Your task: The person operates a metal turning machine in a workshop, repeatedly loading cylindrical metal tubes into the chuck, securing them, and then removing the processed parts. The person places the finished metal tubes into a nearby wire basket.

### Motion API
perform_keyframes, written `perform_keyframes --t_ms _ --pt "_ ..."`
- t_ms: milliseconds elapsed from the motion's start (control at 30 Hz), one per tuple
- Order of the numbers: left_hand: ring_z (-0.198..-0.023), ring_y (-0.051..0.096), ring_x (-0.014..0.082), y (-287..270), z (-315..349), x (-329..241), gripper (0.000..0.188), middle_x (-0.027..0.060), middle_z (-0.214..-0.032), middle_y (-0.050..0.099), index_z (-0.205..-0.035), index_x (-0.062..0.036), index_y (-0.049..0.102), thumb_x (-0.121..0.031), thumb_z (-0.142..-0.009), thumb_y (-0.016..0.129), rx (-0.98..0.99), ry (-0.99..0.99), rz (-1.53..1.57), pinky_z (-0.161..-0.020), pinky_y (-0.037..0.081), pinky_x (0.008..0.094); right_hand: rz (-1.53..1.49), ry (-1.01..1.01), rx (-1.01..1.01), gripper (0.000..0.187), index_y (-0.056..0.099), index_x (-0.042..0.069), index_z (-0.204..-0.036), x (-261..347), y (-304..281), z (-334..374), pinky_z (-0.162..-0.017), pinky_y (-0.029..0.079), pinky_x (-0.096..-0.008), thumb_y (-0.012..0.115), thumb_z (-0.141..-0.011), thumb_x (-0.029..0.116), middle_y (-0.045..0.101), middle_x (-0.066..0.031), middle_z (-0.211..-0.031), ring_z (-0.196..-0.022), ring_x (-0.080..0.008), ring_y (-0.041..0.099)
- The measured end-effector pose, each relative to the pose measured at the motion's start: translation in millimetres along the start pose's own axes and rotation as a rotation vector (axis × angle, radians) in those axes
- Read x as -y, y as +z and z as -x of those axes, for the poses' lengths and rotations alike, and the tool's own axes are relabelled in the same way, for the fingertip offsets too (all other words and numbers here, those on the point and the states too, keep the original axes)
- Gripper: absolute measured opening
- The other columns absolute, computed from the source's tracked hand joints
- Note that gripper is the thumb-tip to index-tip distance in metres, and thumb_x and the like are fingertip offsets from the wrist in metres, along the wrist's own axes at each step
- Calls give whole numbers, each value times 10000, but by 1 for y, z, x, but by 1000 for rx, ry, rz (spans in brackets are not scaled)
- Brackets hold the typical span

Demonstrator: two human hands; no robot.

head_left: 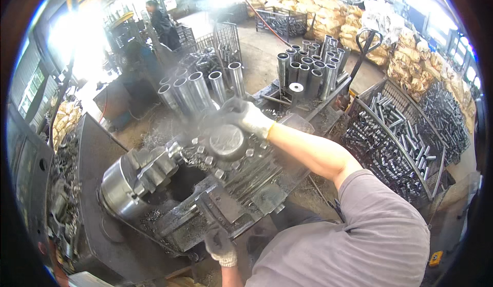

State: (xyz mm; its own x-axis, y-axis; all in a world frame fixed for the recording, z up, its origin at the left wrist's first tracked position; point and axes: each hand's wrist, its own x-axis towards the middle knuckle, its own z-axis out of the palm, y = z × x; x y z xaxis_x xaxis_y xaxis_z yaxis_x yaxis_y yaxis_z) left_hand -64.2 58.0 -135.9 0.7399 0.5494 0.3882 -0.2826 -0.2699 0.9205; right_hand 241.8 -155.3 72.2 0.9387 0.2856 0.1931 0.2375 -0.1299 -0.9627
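A lathe fills the middle, its steel chuck (120, 187) at the left and a round-topped tool post (227, 140) ringed with square-headed bolts. My right hand (246, 116), in a pale glove with a yellowish cuff, reaches across to the tool post's far side. Its fingers look curled; a hazy patch hides what they hold. Low at the machine's front, my left hand (221, 245) wears a glove with dark, soiled fingers. Those fingers are bent against the underside of the carriage (221, 207), and their grip is hidden. Metal chips lie around the chuck and slides.
Upright steel tubes (197, 87) stand behind the tool post, with another cluster of tubes (310, 63) to its right. A mesh bin (436, 174) of short metal pieces is at the right, near a pallet-jack handle (367, 43). Stacked sacks (334, 17) line the back. Another person (162, 25) stands far left.
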Motion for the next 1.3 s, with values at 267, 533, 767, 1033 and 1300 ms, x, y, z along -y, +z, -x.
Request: perform_keyframes --t_ms 267,533,767,1033,1300 --pt "-831 707 221 12 -59 -103 277 128 -1006 765 -1297 38 702 -64 -1057 607 -271 -55 -478 -773 580 355 633 -423 84 292 764 112 -1100 24 -81 -24 -910 580 -523 753 -910 333 776 -176 -1101 -1011 -391 751" --pt "-611 668 138 13 -192 -150 260 80 -689 727 -1018 13 779 -172 -1089 611 -211 51 -740 -594 511 317 2115 -114 977 271 801 10 -1124 -91 -219 -71 -808 627 -551 684 -933 162 806 -146 -1085 -1009 -350 783" --pt "-1307 664 408 40 -284 -161 713 215 -1431 677 -1650 -83 426 -55 -961 610 12 448 -1023 -1085 543 485 1869 97 891 257 854 117 -1055 -76 -262 -70 -770 627 -453 694 -877 209 819 -154 -990 -916 -317 804" --pt "-1561 391 432 67 -300 -140 926 192 -1672 429 -1546 -176 567 -173 -699 942 473 326 -1320 -1270 385 541 901 -255 405 381 800 120 -1203 17 -223 -78 -786 593 -467 806 -878 317 773 -185 -869 -800 -370 762" --pt "-929 739 160 96 -302 -192 267 106 -1083 811 -1165 -25 788 -208 -1043 637 318 -215 -502 -806 561 312 864 -362 328 290 808 130 -1054 -11 -116 -123 -791 606 -511 764 -862 342 756 -192 -852 -847 -412 756"
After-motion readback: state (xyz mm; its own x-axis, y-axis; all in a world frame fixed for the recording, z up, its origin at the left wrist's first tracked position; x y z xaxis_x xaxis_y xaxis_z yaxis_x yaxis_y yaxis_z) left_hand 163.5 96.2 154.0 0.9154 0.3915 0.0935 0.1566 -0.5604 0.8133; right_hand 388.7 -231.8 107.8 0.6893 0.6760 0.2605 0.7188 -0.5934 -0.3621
